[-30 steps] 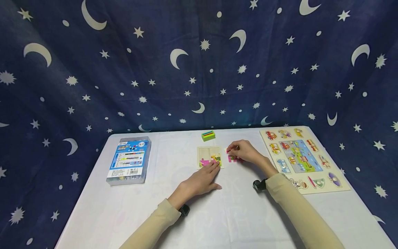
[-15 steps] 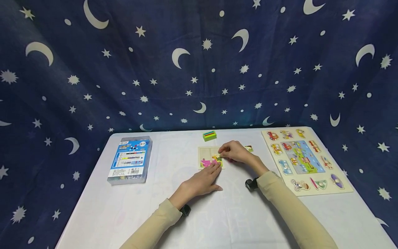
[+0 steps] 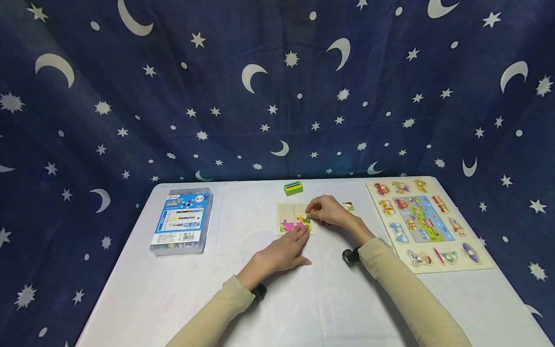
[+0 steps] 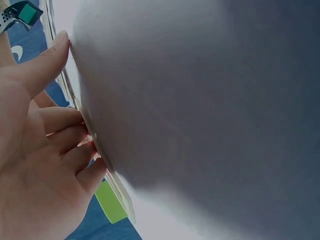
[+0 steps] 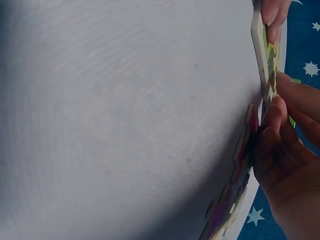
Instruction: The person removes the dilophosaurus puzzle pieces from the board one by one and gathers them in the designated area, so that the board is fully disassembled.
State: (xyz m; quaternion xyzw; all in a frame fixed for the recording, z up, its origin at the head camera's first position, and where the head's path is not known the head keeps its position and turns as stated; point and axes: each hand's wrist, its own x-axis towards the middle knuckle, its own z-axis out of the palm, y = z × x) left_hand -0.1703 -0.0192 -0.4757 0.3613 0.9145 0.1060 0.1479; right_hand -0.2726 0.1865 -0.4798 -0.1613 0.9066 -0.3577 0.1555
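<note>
A small wooden jigsaw tray (image 3: 285,211) lies mid-table, its lower part filled with pink and yellow-green pieces (image 3: 288,225). My left hand (image 3: 284,248) rests its straight fingertips on the tray's near right part, thumb spread out on the table side. At the tray's right side, my right hand (image 3: 332,212) pinches a puzzle piece between thumb and fingers; the fingers mostly hide that piece. The right wrist view has this hand (image 5: 292,160) right at the tray's edge (image 5: 258,45), with loose puzzle pieces (image 5: 245,142) on the table below it.
More loose pieces (image 3: 348,206) show past the right hand. Behind the tray stands a green block with coloured stripes (image 3: 293,188). A clear plastic case with a blue label (image 3: 182,219) lies left; a large vehicle puzzle board (image 3: 459,268) lies right. A starry curtain (image 3: 217,86) hangs behind.
My right hand has moved left from the loose pieces to the tray's right side, and has stayed there over the last half second. The left hand keeps its place on the tray.
</note>
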